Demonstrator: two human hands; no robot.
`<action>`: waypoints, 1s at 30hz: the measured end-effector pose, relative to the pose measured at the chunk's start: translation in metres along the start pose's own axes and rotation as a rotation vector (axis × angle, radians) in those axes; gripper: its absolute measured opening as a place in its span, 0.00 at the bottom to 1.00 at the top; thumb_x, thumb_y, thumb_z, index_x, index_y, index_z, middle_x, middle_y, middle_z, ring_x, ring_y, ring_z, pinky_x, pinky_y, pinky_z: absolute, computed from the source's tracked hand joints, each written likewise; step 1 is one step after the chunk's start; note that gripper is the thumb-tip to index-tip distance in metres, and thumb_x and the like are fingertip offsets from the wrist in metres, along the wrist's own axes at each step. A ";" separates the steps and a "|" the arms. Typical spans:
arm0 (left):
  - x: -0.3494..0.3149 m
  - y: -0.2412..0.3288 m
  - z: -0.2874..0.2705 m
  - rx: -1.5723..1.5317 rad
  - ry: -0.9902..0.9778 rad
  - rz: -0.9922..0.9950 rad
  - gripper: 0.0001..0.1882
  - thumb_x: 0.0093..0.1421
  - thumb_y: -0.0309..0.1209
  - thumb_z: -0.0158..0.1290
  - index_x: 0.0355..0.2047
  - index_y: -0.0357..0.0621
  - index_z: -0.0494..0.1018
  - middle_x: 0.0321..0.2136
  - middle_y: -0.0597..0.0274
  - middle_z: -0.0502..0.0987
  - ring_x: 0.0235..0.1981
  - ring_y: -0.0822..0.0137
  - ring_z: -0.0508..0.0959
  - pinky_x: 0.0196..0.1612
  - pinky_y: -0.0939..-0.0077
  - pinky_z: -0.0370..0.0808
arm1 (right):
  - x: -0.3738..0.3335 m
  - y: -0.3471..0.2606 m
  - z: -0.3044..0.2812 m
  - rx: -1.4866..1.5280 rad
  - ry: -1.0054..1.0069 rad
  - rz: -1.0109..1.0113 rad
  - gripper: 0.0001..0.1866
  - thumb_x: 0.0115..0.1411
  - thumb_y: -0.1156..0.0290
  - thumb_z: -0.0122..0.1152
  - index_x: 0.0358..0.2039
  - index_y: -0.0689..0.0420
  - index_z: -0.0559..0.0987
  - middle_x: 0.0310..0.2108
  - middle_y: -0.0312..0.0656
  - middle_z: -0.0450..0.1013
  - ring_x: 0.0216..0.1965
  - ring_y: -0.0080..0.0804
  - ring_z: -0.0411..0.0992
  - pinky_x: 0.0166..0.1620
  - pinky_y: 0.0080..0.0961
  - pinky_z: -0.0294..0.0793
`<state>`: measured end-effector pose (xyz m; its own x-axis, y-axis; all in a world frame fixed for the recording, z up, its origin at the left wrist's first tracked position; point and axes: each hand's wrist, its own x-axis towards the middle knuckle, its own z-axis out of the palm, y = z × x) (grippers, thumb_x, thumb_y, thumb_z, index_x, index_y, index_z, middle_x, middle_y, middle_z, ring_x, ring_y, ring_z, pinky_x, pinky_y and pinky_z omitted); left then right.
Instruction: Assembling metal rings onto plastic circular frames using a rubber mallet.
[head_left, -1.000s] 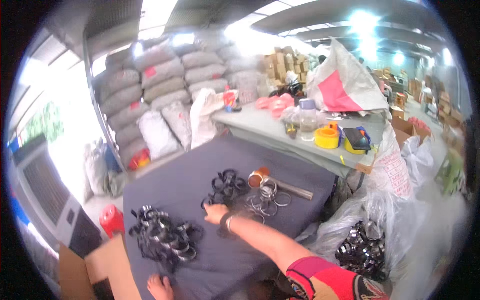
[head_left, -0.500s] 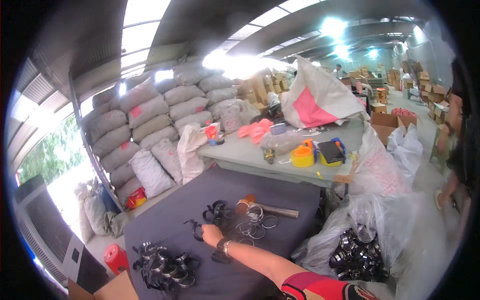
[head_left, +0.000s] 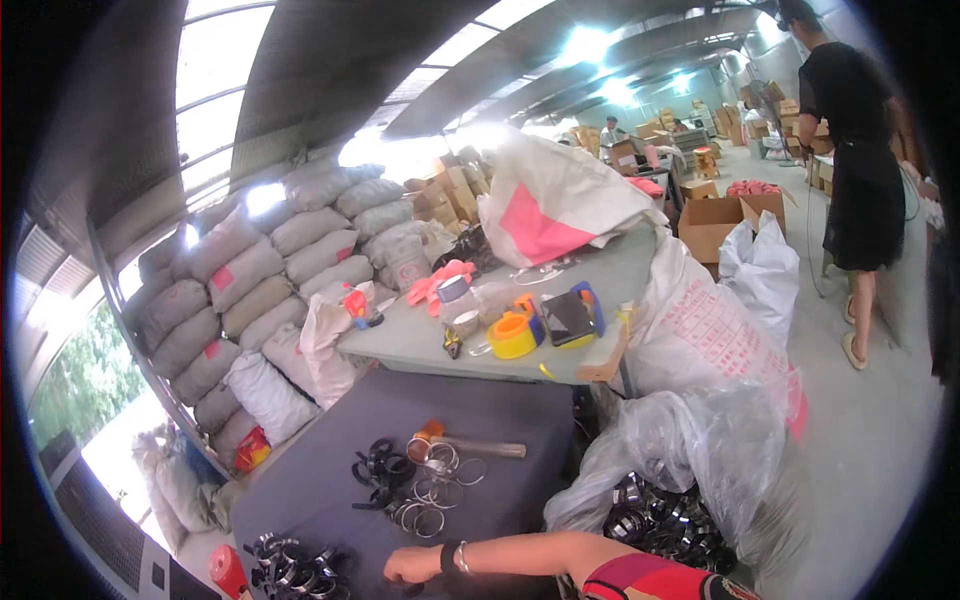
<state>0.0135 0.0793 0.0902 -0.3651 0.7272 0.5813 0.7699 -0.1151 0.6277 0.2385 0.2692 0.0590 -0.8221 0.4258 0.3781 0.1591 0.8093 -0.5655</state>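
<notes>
Right hand (head_left: pixel 412 565) curled, contents unclear, over a dark table (head_left: pixel 525 490) just right of black bands (head_left: pixel 292 572), apparently mid-handling; taking one would call for parted fingers. Left hand is out of view.

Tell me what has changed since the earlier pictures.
The right hand drew back from the black rings, nearer the wearer; whether it holds anything is unclear. The left hand left view. A person in black came further into view. Silver rings and metal rod stayed.
</notes>
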 end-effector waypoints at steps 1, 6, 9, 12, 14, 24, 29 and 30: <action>-0.006 0.013 0.012 -0.014 -0.077 0.034 0.19 0.64 0.35 0.44 0.46 0.28 0.71 0.41 0.39 0.75 0.44 0.47 0.74 0.51 0.63 0.68 | -0.004 0.006 0.007 0.000 0.008 0.001 0.06 0.41 0.76 0.54 0.23 0.62 0.75 0.21 0.50 0.72 0.25 0.49 0.71 0.27 0.40 0.66; -0.023 -0.008 0.057 0.103 -0.278 0.146 0.18 0.65 0.37 0.45 0.41 0.31 0.73 0.37 0.42 0.76 0.39 0.50 0.75 0.45 0.62 0.69 | -0.005 -0.003 0.019 0.016 0.068 -0.176 0.06 0.41 0.75 0.54 0.23 0.61 0.75 0.21 0.51 0.72 0.25 0.50 0.70 0.28 0.39 0.66; -0.008 -0.018 0.087 -0.011 -0.281 0.077 0.13 0.61 0.31 0.47 0.28 0.30 0.70 0.31 0.43 0.73 0.35 0.45 0.71 0.44 0.59 0.67 | -0.024 -0.017 -0.016 -0.057 0.058 -0.037 0.10 0.41 0.76 0.54 0.27 0.61 0.78 0.27 0.52 0.75 0.30 0.50 0.73 0.32 0.39 0.71; -0.004 -0.010 0.090 -0.201 -0.221 0.074 0.16 0.62 0.33 0.46 0.22 0.35 0.60 0.19 0.59 0.61 0.23 0.66 0.61 0.28 0.70 0.60 | -0.021 0.010 -0.006 0.057 0.183 0.064 0.09 0.54 0.73 0.51 0.31 0.61 0.78 0.30 0.52 0.75 0.34 0.51 0.73 0.39 0.43 0.71; -0.006 -0.013 0.085 -0.194 -0.208 -0.039 0.17 0.62 0.34 0.46 0.21 0.37 0.57 0.18 0.63 0.57 0.22 0.71 0.58 0.27 0.72 0.58 | -0.019 0.008 -0.003 0.098 0.165 0.127 0.09 0.55 0.72 0.51 0.32 0.62 0.77 0.30 0.53 0.75 0.35 0.51 0.73 0.41 0.42 0.70; -0.012 -0.018 0.073 -0.226 -0.188 -0.084 0.12 0.58 0.32 0.50 0.25 0.33 0.69 0.21 0.51 0.69 0.25 0.56 0.69 0.32 0.66 0.67 | -0.043 0.017 -0.041 -0.349 0.428 0.413 0.09 0.52 0.68 0.60 0.29 0.60 0.74 0.31 0.50 0.72 0.35 0.51 0.72 0.38 0.43 0.72; -0.017 -0.037 0.080 -0.303 -0.181 -0.166 0.14 0.56 0.35 0.54 0.24 0.35 0.70 0.21 0.51 0.71 0.27 0.56 0.71 0.33 0.67 0.68 | -0.048 0.004 -0.052 -0.457 0.498 0.429 0.11 0.54 0.67 0.60 0.31 0.61 0.73 0.37 0.54 0.67 0.34 0.53 0.72 0.37 0.44 0.73; -0.018 -0.039 0.083 -0.354 -0.198 -0.193 0.14 0.56 0.36 0.55 0.24 0.35 0.70 0.19 0.56 0.71 0.25 0.62 0.70 0.33 0.69 0.68 | -0.046 0.009 -0.051 -0.488 0.470 0.426 0.11 0.54 0.67 0.60 0.32 0.61 0.73 0.37 0.54 0.66 0.34 0.52 0.72 0.37 0.44 0.74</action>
<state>0.0332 0.1269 0.0127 -0.3503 0.8697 0.3476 0.4584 -0.1645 0.8734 0.3057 0.2774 0.0744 -0.3376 0.7765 0.5320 0.7183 0.5778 -0.3875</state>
